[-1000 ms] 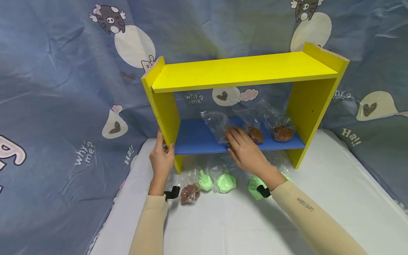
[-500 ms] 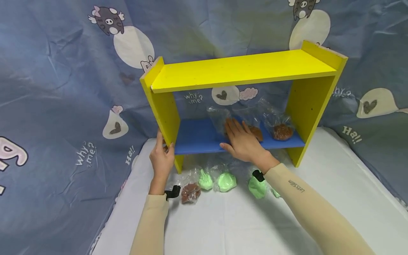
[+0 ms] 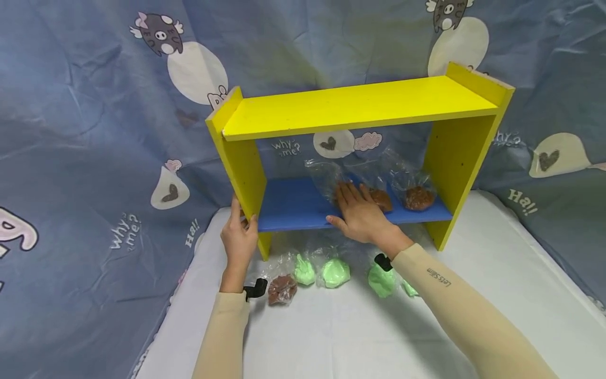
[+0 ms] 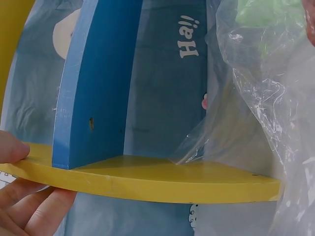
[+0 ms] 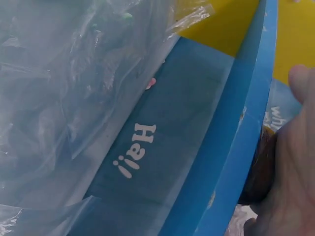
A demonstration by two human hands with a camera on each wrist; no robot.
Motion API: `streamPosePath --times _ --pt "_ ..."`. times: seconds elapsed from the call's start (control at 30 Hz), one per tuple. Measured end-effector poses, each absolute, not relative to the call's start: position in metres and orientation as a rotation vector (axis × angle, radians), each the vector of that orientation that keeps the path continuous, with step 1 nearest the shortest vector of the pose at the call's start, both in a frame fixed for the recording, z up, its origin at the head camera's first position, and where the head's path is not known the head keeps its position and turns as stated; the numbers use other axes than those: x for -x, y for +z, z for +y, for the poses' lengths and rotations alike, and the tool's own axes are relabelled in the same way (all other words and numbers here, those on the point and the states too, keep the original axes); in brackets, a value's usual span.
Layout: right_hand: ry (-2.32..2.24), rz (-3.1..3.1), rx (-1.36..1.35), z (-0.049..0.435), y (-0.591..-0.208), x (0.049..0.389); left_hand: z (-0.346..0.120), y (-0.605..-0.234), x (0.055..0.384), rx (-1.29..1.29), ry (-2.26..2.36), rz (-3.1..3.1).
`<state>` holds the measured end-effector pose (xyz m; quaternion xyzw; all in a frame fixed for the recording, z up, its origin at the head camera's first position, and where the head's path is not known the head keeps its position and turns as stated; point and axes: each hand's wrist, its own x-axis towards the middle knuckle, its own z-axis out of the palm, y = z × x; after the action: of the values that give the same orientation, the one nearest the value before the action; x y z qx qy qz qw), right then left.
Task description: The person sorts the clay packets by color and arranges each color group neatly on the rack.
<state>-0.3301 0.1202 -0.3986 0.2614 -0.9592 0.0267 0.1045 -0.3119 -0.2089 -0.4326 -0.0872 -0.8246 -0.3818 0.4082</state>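
Note:
My left hand (image 3: 239, 239) grips the left side panel of a yellow and blue shelf unit (image 3: 360, 105). In the left wrist view its thumb (image 4: 12, 147) lies on one face of the yellow panel and its fingers (image 4: 49, 211) on the other. My right hand (image 3: 362, 213) reaches over the blue board (image 3: 289, 205), its fingers extended over a clear plastic bag (image 3: 324, 176). A dark brown lump (image 5: 263, 169) shows beneath that palm in the right wrist view, mostly hidden. Right beside the hand is a bagged brown lump (image 3: 381, 200); another bagged brown lump (image 3: 419, 198) sits farther right.
On the white tablecloth (image 3: 331, 337) below the shelf lie a bagged reddish-brown lump (image 3: 282, 289) and several bagged green lumps (image 3: 336, 273). The yellow right side panel (image 3: 454, 173) bounds the board. A blue printed cloth (image 3: 94, 158) hangs behind.
My right hand has shifted slightly back on the board and its fingers have straightened over the bag, whose loose top moved a little right. My left hand has stayed on the panel.

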Motion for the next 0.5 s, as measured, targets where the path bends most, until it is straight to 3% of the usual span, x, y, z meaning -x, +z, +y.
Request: streamPosePath --times 0.5 --pt "0.219 -2.66 -0.789 0.125 -0.392 0.342 -0.214 -0.433 0.314 0.221 -1.006 -2.086"
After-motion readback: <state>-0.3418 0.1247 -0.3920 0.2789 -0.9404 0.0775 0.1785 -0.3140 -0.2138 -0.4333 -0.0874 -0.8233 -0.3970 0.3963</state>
